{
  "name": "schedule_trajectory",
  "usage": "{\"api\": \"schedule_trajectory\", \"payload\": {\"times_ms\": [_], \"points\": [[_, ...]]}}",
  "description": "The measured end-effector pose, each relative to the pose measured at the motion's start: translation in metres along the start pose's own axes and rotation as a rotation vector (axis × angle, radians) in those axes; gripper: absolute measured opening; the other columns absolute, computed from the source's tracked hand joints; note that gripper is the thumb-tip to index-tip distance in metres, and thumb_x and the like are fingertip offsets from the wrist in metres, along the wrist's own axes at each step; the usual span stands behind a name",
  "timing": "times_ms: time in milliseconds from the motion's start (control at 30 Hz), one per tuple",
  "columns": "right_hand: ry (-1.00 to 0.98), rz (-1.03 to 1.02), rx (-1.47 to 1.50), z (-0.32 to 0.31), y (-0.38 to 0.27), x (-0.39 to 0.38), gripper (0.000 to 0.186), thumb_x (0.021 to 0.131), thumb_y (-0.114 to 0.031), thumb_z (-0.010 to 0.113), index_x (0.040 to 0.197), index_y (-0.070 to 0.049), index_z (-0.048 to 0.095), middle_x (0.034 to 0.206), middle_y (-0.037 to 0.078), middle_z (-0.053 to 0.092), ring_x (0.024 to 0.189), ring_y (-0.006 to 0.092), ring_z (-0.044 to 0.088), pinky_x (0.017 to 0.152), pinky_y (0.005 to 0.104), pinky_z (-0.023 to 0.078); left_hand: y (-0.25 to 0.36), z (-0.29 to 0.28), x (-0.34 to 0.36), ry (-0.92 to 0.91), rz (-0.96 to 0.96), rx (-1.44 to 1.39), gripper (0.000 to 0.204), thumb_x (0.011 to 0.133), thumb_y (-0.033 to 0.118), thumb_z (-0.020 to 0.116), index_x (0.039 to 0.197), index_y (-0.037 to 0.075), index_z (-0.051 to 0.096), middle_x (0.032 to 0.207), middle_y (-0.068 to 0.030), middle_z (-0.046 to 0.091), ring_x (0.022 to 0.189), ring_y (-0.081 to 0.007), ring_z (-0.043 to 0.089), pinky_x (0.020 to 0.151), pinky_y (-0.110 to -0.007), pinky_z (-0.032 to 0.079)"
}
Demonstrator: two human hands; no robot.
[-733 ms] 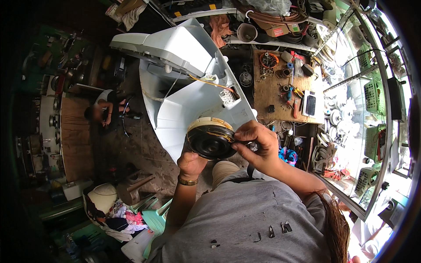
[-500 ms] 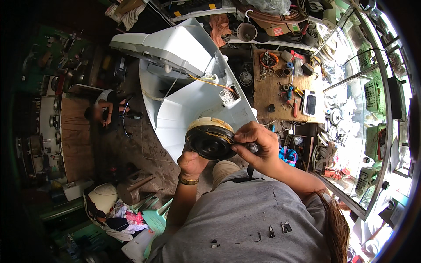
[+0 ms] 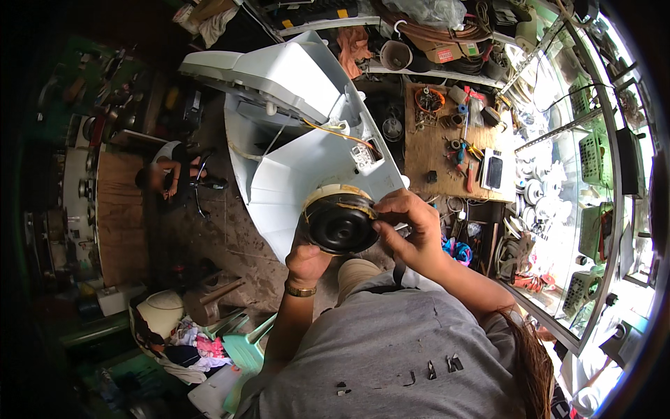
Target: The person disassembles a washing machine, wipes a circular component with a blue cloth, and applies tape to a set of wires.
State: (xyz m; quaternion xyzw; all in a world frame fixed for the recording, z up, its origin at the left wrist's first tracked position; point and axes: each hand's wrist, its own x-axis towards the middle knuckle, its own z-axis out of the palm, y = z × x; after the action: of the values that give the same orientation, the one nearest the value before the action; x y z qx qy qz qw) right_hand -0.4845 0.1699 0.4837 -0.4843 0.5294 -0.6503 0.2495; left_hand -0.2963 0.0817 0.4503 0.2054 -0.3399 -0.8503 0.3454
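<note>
A round black part (image 3: 340, 230) with ringed, dished rubber on its face and a cream rim is held up before my body. Yellowish residue runs along its upper edge. My left hand (image 3: 308, 263), with a watch on the wrist, grips it from the lower left; most of its fingers are hidden behind the part. At the right edge, the thumb and index finger of my right hand (image 3: 412, 227) are closed against the rim. Just beyond stands a white appliance housing (image 3: 279, 185) with its panel tilted up and wires (image 3: 328, 129) hanging inside.
A wooden table (image 3: 436, 167) at the right carries pliers, screwdrivers, a phone and an orange bowl (image 3: 428, 100) of small parts. Another person (image 3: 171, 171) crouches at the left. Clothes and a green plastic chair (image 3: 246, 349) are at lower left; a glass case (image 3: 551, 202) stands right.
The black part has tipped so that its face shows more fully toward me. My right thumb and fingers have shifted slightly along its edge; my left hand keeps its hold.
</note>
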Motion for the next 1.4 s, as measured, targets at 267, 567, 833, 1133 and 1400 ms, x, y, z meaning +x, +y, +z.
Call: {"api": "schedule_trajectory", "payload": {"times_ms": [267, 567, 833, 1133, 1400], "points": [[0.077, -0.237, -0.357, -0.005, 0.019, 0.010, 0.021, 0.070, 0.000, 0.075, 0.089, -0.005, 0.067, 0.091, 0.008, 0.062, 0.075, 0.0218, 0.062, 0.062, 0.0301, 0.050, -0.009, 0.012, -0.002, -0.049, 0.043, 0.220, 0.082, 0.068, 0.014, 0.062, 0.141, -0.003, 0.028, 0.132, -0.0149, 0.048, 0.123, -0.0221, 0.048, 0.105, -0.036, 0.040], [-0.003, -0.129, -0.390, -0.001, 0.037, 0.016, 0.021, 0.072, 0.007, 0.062, 0.087, -0.004, 0.053, 0.087, 0.012, 0.055, 0.076, 0.0292, 0.054, 0.068, 0.0346, 0.046, -0.008, 0.010, -0.004, -0.109, -0.019, 0.392, 0.080, 0.073, 0.013, 0.063, 0.141, -0.004, 0.026, 0.133, -0.0127, 0.045, 0.125, -0.0197, 0.044, 0.107, -0.034, 0.033], [-0.066, 0.286, 0.358, -0.004, 0.044, 0.012, 0.001, 0.089, -0.005, 0.043, 0.091, -0.005, 0.042, 0.105, 0.009, 0.054, 0.092, 0.0153, 0.049, 0.086, 0.0294, 0.040, -0.010, -0.002, -0.002, -0.105, 0.028, 0.329, 0.076, 0.074, 0.008, 0.062, 0.141, -0.004, 0.026, 0.134, -0.0124, 0.044, 0.126, -0.0193, 0.042, 0.108, -0.034, 0.032], [-0.008, -0.089, -0.096, -0.002, 0.042, 0.012, 0.029, 0.075, -0.004, 0.074, 0.101, -0.003, 0.059, 0.102, 0.012, 0.063, 0.094, 0.0241, 0.062, 0.080, 0.0325, 0.048, -0.009, 0.004, 0.001, -0.127, -0.010, 0.339, 0.075, 0.076, 0.006, 0.061, 0.141, -0.003, 0.025, 0.135, -0.0130, 0.043, 0.127, -0.0199, 0.042, 0.108, -0.035, 0.031], [0.088, -0.292, -0.349, -0.004, 0.040, 0.014, 0.017, 0.070, -0.003, 0.075, 0.084, -0.005, 0.066, 0.084, 0.008, 0.066, 0.074, 0.0228, 0.061, 0.068, 0.0322, 0.048, -0.010, 0.005, 0.002, -0.153, -0.067, 0.319, 0.079, 0.074, 0.007, 0.061, 0.142, -0.003, 0.023, 0.135, -0.0132, 0.044, 0.127, -0.0201, 0.042, 0.108, -0.035, 0.033]]}}
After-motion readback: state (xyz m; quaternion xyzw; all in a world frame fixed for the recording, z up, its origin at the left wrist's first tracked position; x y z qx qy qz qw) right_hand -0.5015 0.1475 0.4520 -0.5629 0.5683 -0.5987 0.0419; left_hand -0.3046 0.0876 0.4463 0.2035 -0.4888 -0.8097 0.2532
